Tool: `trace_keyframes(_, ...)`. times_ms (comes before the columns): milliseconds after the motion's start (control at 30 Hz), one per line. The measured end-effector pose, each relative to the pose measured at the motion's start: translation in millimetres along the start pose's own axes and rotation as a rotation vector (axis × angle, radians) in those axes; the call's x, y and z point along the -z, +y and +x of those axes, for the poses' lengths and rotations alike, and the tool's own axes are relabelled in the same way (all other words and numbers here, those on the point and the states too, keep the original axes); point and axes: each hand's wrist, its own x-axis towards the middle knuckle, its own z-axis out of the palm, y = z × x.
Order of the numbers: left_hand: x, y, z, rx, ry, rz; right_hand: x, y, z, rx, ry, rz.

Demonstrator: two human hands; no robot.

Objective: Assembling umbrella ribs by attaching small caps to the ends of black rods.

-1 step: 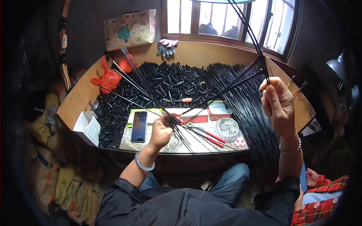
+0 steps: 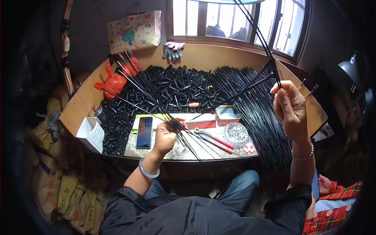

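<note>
Sitting at a curved wooden counter [image 2: 80, 103] by a window. Left hand [image 2: 165, 137] closing in a tight grip around a bunch of thin black rods [image 2: 150, 102], which are fanning out toward 10 o'clock over the counter. Right hand [image 2: 290, 106] lifting up at 3 o'clock, pinching two long thin black rods [image 2: 256, 29] between thumb and fingers; these rods are pointing up toward 12 o'clock past the window. Another thin black rod [image 2: 243, 91] is slanting from the right hand down toward the left hand.

Lying at 12 o'clock on the counter: a big heap of small black plastic pieces [image 2: 176, 86]. Lying at 2 o'clock: a thick pile of long black rods [image 2: 258, 113], running off the near edge. Just left of the left hand, a dark flat phone [image 2: 144, 132] is resting face up. Just right of it, red-handled pliers [image 2: 213, 139] and a round clear dish of tiny metal bits [image 2: 235, 134] are sitting near each other. A red plastic bag [image 2: 113, 82] is sitting at 10 o'clock, and a small white cardboard box [image 2: 91, 134] at 9 o'clock on the edge.
</note>
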Motion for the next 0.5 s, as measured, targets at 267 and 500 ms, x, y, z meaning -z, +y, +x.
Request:
trace_keyframes(267, -13, 44, 13, -0.002, -0.243, -0.238, -25, 25, -5, -0.158, -0.018, -0.26)
trace_keyframes(500, -58, 30, 27, 0.003, -0.354, -0.036, -98, 65, -20, -0.434, -0.409, 0.375)
